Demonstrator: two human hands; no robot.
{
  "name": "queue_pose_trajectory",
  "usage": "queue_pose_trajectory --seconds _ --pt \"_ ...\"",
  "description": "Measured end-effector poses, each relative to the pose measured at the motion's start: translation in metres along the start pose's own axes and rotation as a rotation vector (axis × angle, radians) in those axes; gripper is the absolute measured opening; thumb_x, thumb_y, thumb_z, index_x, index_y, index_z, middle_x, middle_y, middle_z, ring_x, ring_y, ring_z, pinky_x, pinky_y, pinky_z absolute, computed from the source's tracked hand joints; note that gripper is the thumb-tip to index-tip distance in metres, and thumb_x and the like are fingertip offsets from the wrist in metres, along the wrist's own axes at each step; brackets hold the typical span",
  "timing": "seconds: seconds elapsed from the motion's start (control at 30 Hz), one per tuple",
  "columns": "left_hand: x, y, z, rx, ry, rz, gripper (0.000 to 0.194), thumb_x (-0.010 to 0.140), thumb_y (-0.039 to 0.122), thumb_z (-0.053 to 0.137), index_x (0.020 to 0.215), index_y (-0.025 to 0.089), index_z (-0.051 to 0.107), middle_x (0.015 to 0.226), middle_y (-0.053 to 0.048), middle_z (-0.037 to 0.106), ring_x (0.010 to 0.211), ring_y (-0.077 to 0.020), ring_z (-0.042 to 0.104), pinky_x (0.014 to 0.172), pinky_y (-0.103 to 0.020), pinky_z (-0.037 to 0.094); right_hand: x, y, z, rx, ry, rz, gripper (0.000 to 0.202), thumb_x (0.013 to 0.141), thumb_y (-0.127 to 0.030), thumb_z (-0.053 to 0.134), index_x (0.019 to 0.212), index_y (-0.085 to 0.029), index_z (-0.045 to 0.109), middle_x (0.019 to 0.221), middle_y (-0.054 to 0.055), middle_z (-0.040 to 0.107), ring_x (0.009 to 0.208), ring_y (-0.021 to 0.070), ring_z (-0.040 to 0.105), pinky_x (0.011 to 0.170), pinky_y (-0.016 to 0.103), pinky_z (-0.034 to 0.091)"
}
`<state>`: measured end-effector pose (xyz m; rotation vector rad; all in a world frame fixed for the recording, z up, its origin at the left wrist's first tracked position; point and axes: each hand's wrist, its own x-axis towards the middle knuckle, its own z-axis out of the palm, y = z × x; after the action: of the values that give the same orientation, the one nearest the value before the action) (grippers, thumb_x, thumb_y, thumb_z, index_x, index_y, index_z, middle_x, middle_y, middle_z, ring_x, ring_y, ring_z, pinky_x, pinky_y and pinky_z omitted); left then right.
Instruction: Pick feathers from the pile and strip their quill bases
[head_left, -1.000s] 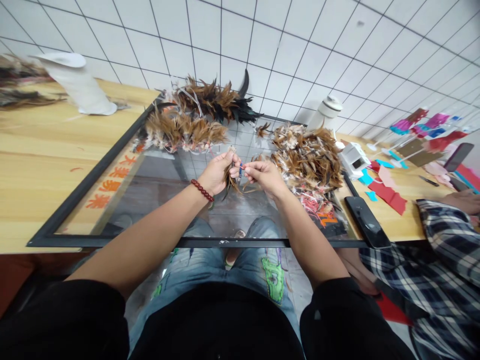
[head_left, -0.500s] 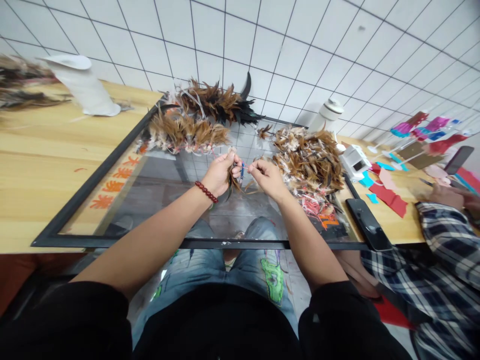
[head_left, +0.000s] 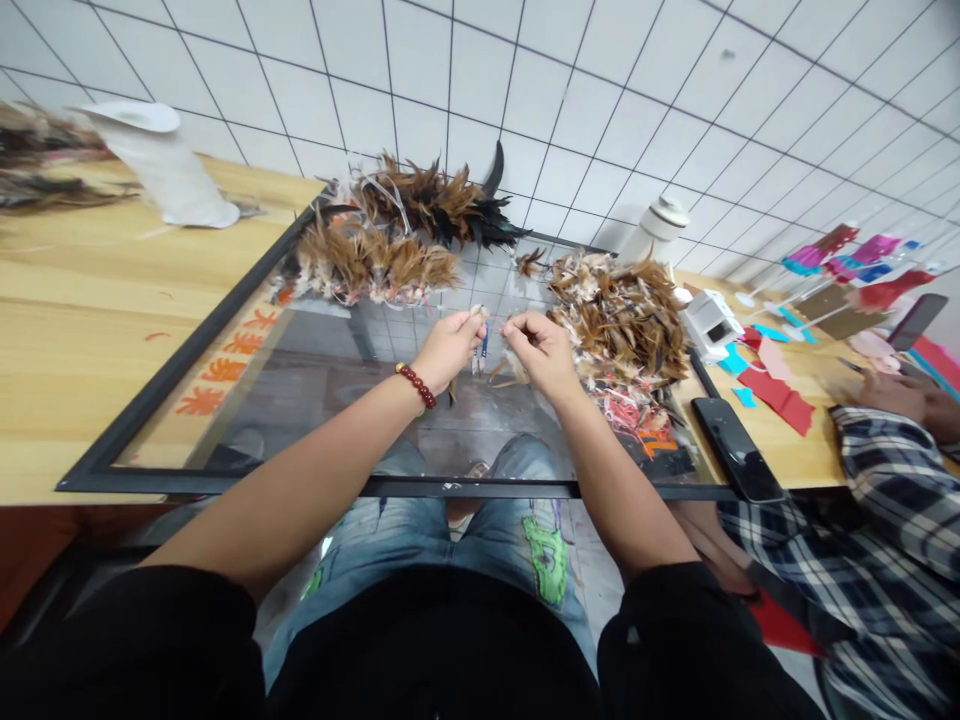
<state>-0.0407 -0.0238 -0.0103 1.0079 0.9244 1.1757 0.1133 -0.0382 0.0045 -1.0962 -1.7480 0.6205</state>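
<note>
My left hand [head_left: 448, 350], with a dark red bead bracelet [head_left: 417, 385] at the wrist, is closed in a pinch over the glass. It holds a small bunch of feathers, mostly hidden behind the hand; a dark feather tip [head_left: 452, 392] shows below and a pale end sticks out at the fingertips. My right hand [head_left: 541, 350] is just to the right, thumb and forefinger pressed together; whatever is between them is too small to make out. Between the hands is a small blue tool [head_left: 484, 340] with a metallic end, its kind unclear. A loose pale-brown feather [head_left: 510, 372] is by my right hand.
A black-framed glass panel [head_left: 300, 400] lies on the wooden table [head_left: 67, 340]. Brown feather bundles [head_left: 375, 262] lie at the back left, a larger feather pile [head_left: 619, 315] at right. A phone [head_left: 735, 450] rests on the right edge. A co-worker's plaid sleeve [head_left: 892, 460] is at far right.
My left hand has turned, so the feathers that hung below it are now mostly hidden. The pink thread seen between the hands no longer shows. My right hand has shifted slightly right.
</note>
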Motion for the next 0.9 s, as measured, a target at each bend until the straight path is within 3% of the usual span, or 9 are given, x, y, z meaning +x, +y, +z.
queue_pose_trajectory --seconds 0.13,0.33,0.47,0.6,0.7,0.9 --pt "0.002 -0.008 -0.001 0.268 -0.040 0.126 0.027 0.084 0.027 0.060 0.059 0.017 0.054 0.049 0.003 0.044 0.046 -0.0089 0.037 0.046 -0.020 0.027 0.000 0.001 0.002 -0.024 0.016 0.010 0.024 0.085 -0.038 0.054 0.071 -0.019 0.059 0.066 -0.001 0.051 0.062 0.0119 0.042 0.062 0.026 0.034" --pt "-0.006 -0.001 0.002 0.653 -0.039 0.298 0.027 0.083 0.014 0.053 0.057 0.019 0.055 0.053 0.000 0.051 0.054 -0.0141 0.044 0.056 -0.024 0.030 0.002 0.005 0.007 0.053 0.002 0.096 0.027 0.082 -0.038 0.056 0.063 -0.019 0.055 0.055 -0.004 0.047 0.054 0.0099 0.040 0.057 0.024 0.033" --pt "-0.015 0.005 0.003 0.990 -0.048 0.394 0.019 0.087 0.020 0.048 0.073 0.019 0.061 0.066 -0.004 0.060 0.065 -0.0193 0.054 0.064 -0.028 0.035 0.005 0.009 0.007 0.211 0.036 0.205 0.025 0.077 -0.034 0.057 0.058 -0.018 0.054 0.050 -0.005 0.046 0.050 0.0078 0.039 0.053 0.022 0.032" --pt "-0.022 0.008 0.004 1.305 -0.053 0.409 0.027 0.092 0.026 0.036 0.089 0.018 0.062 0.084 -0.010 0.067 0.077 -0.0239 0.061 0.068 -0.032 0.039 0.009 0.009 0.004 0.398 0.035 0.445 0.020 0.067 -0.028 0.059 0.052 -0.017 0.052 0.040 -0.008 0.036 0.040 0.0045 0.027 0.042 0.020 0.019" --pt "-0.022 0.008 0.003 1.347 -0.060 0.446 0.028 0.092 0.027 0.035 0.090 0.017 0.061 0.087 -0.011 0.068 0.078 -0.0236 0.062 0.067 -0.032 0.040 0.011 0.006 0.002 0.509 -0.013 0.571 0.017 0.063 -0.026 0.059 0.051 -0.017 0.051 0.039 -0.009 0.035 0.037 0.0029 0.023 0.039 0.019 0.015" --pt "-0.013 0.001 0.000 1.151 -0.074 0.490 0.027 0.092 0.026 0.035 0.079 0.018 0.058 0.075 -0.006 0.065 0.070 -0.0191 0.059 0.066 -0.029 0.040 0.010 0.002 0.001 0.576 -0.080 0.599 0.017 0.061 -0.025 0.062 0.051 -0.017 0.050 0.040 -0.008 0.036 0.037 0.0019 0.023 0.037 0.017 0.015"
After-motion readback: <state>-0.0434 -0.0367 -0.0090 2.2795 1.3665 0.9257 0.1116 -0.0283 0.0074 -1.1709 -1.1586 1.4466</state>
